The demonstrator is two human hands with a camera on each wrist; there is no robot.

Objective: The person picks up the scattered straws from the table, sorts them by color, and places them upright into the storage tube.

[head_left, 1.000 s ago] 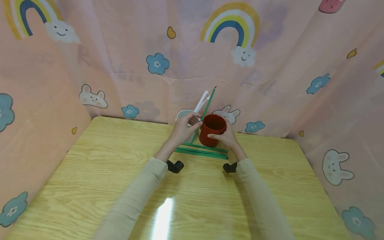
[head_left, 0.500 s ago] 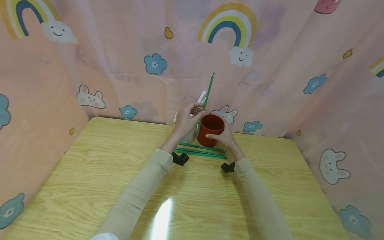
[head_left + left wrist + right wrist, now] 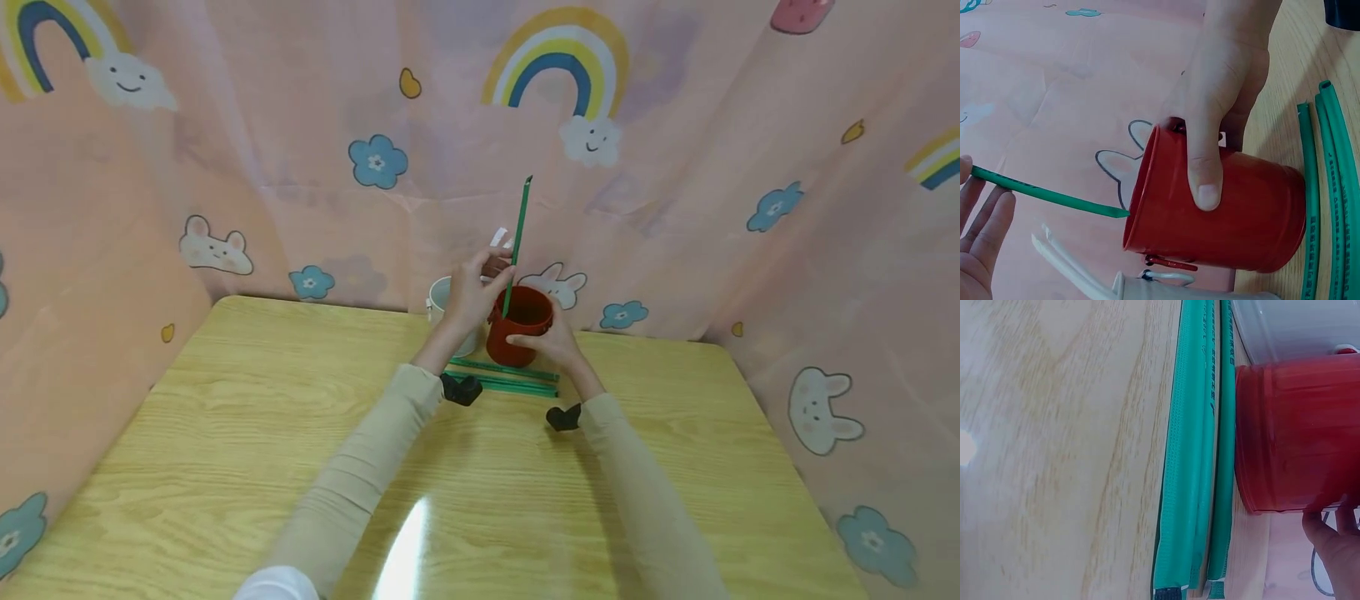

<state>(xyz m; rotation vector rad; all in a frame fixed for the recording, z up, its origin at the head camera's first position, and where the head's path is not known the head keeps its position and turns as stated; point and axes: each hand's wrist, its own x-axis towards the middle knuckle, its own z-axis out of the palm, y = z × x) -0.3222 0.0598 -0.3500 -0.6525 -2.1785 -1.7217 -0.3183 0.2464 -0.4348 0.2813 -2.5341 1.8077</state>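
My left hand (image 3: 469,293) pinches a slim green printed stick (image 3: 521,218) near its middle, held nearly upright. In the left wrist view the stick's lower end (image 3: 1119,212) is at the mouth of a small red bucket (image 3: 1222,212). My right hand (image 3: 553,335) grips that bucket round its side, thumb (image 3: 1207,181) at the front. The bucket stands on the table, slightly behind several more green sticks (image 3: 517,386) lying flat. Close on its left stands a white bucket (image 3: 439,293), partly hidden by my left hand, with white strips (image 3: 498,237) sticking up.
A pink patterned curtain (image 3: 315,200) hangs right behind the buckets and along both sides. The wooden table (image 3: 247,417) spreads out in front. Black wrist mounts (image 3: 461,390) jut from both sleeves.
My left hand has lifted the green stick from beside the red bucket and brought its lower end to the bucket's mouth. The right hand still holds the bucket.
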